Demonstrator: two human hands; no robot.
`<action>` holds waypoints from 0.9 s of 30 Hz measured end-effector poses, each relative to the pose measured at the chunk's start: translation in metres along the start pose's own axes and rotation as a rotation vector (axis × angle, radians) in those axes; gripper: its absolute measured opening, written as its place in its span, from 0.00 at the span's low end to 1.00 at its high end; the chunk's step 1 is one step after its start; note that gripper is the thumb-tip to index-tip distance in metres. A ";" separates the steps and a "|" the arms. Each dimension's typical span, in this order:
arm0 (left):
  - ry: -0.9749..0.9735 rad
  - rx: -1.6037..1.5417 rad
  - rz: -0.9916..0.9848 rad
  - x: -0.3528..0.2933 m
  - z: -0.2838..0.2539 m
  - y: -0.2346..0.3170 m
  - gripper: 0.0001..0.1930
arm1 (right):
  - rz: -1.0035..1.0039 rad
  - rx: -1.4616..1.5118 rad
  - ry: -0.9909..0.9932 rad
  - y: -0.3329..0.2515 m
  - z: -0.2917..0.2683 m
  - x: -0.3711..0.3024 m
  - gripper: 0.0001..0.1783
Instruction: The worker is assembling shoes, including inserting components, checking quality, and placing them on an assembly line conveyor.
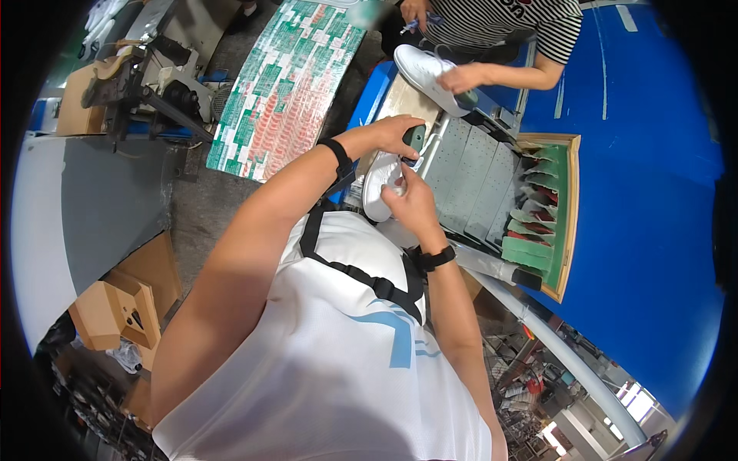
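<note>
Our left hand was curled over the dark green heel of a white shoe, its fingers bent and holding on. Our right hand was mostly closed at the shoe's opening, thumb and forefinger close together; it was too small for us to tell whether they pinched anything. The shoe pointed its toe toward our body, at the near end of a narrow pale worktop with a blue side. We wore a black band on the left wrist and another on the right.

Just beyond, we saw a second white shoe on the same strip, with the hand of a co-worker in a striped shirt on it. To our right lay grey perforated plates, then a wood-framed green tray of green and red pieces, and past that a broad blue surface. To our left we had a printed green, white and red board, dark machinery farther out, and an open cardboard box lower down.
</note>
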State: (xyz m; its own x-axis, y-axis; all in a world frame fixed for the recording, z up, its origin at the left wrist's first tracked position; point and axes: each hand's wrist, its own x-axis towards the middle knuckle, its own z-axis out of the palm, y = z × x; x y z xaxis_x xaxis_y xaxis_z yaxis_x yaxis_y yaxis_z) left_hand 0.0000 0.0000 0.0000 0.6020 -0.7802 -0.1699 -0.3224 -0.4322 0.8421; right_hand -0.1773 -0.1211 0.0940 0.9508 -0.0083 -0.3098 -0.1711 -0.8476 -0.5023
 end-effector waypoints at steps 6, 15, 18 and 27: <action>-0.007 -0.127 0.036 0.006 0.010 -0.011 0.52 | 0.239 0.747 -0.105 0.018 0.001 0.012 0.35; 0.003 -0.208 0.033 0.002 0.004 -0.011 0.51 | -0.067 0.345 -0.721 -0.021 -0.043 -0.030 0.35; -0.067 -0.282 -0.004 0.006 0.003 -0.015 0.53 | 0.119 0.604 -0.321 0.033 -0.027 -0.043 0.35; 0.108 -0.150 -0.111 0.004 0.028 0.010 0.59 | -0.006 0.264 0.166 0.045 -0.005 -0.018 0.42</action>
State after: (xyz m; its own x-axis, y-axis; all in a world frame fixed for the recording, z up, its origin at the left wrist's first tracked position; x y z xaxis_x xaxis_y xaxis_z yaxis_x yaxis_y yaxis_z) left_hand -0.0211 -0.0198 -0.0061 0.7050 -0.6751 -0.2172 -0.1422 -0.4346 0.8894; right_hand -0.2010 -0.1615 0.0811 0.9774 -0.1086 -0.1814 -0.2061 -0.6809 -0.7028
